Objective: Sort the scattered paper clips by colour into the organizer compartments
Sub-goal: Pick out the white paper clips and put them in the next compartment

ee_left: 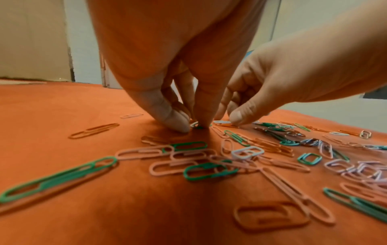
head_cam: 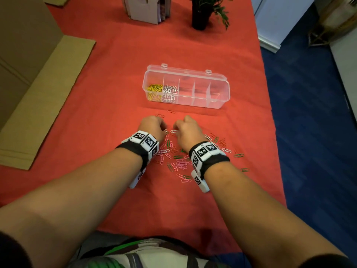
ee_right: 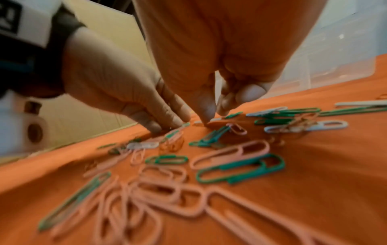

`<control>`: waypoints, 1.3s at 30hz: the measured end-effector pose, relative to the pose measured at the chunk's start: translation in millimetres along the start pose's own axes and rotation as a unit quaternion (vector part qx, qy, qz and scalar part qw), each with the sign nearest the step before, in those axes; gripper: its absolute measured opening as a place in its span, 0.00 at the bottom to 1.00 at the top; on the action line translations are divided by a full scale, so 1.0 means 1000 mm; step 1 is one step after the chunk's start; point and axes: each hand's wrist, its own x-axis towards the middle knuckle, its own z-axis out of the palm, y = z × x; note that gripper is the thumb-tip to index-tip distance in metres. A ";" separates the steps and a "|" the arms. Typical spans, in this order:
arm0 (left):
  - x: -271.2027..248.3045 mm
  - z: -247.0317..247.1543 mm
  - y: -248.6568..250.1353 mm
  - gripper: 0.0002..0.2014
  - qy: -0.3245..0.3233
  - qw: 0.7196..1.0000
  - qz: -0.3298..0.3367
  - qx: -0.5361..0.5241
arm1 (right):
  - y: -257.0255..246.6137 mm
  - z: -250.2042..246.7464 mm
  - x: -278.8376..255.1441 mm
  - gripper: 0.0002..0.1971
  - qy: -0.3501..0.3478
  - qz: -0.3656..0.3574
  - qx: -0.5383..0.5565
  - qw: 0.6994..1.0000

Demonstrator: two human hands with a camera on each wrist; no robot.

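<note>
Both my hands are down on the cloth, close together.

My left hand [head_cam: 152, 125] has thumb and fingers [ee_left: 178, 122] curled, tips pressing down in a pinch. My right hand [head_cam: 186, 130] is curled too, its thumb [ee_left: 237, 118] low. Both forearms reach forward, wrists banded.

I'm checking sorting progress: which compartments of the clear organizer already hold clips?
Only the two leftmost compartments of the organizer: the end one holds yellow clips, the next white clips. The others to the right look empty.
</note>
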 end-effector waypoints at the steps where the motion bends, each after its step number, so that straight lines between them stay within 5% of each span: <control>1: 0.000 0.000 0.000 0.09 0.002 1.000 0.002 0.007 | 0.000 0.002 0.000 0.12 0.001 -0.006 -0.010 1.000; 8: -0.011 0.002 -0.007 0.06 -0.026 0.999 -0.005 0.044 | 0.005 0.002 -0.009 0.09 -0.020 -0.001 -0.027 0.999; 13: -0.014 0.001 -0.011 0.10 -0.028 0.999 -0.008 0.028 | 0.016 -0.011 -0.022 0.04 0.003 0.067 0.123 0.990; 16: -0.014 0.002 -0.012 0.11 -0.010 0.999 0.007 0.048 | 0.032 -0.017 -0.028 0.13 0.011 0.130 0.245 0.961; 22: -0.013 0.002 -0.008 0.07 0.003 0.994 0.039 0.100 | 0.064 -0.030 -0.037 0.15 0.076 0.283 0.411 0.863; 29: -0.014 -0.002 -0.005 0.04 -0.008 0.996 0.045 0.072 | 0.079 -0.031 -0.034 0.08 0.049 0.227 0.132 0.964; 34: -0.012 -0.005 -0.010 0.09 0.009 0.995 0.002 -0.100 | 0.072 -0.018 -0.031 0.09 0.043 0.160 0.014 0.986; 39: -0.012 -0.007 -0.017 0.11 -0.012 0.963 -0.076 -0.258 | 0.071 -0.015 -0.034 0.10 0.031 0.154 -0.028 0.987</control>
